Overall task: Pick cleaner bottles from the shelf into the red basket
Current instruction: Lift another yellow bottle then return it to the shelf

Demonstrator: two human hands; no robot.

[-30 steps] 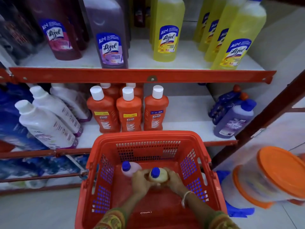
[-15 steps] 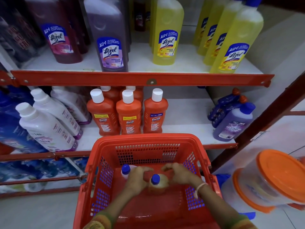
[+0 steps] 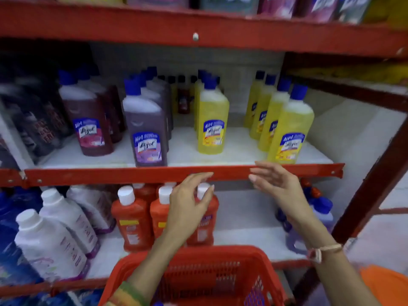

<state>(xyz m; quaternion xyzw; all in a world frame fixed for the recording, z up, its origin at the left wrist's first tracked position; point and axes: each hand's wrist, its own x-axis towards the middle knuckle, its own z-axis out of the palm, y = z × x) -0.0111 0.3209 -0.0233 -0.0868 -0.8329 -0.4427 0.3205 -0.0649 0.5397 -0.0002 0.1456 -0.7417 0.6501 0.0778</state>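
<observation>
The red basket (image 3: 220,255) sits low in front of me, only its far rim and mesh wall in view. Both hands are raised above it toward the red shelf edge (image 3: 132,174). My left hand (image 3: 189,202) is open, fingers spread in front of the orange bottles (image 3: 131,219) on the lower shelf. My right hand (image 3: 278,184) is open too, just below a yellow Lizol bottle (image 3: 289,133). Another yellow bottle (image 3: 212,122), a purple bottle (image 3: 146,131) and a dark red bottle (image 3: 88,122) stand on the middle shelf. Neither hand holds anything.
White bottles (image 3: 53,241) lean at lower left beside blue packs (image 3: 8,217). Purple bottles (image 3: 320,217) lie at lower right, partly behind my right arm. A red rack upright (image 3: 373,180) slants down the right side. An orange lid (image 3: 386,283) shows at bottom right.
Both hands left the bottles in the basket and rose to the shelf edge, empty. The view tilted upward, so the middle shelf now fills the frame.
</observation>
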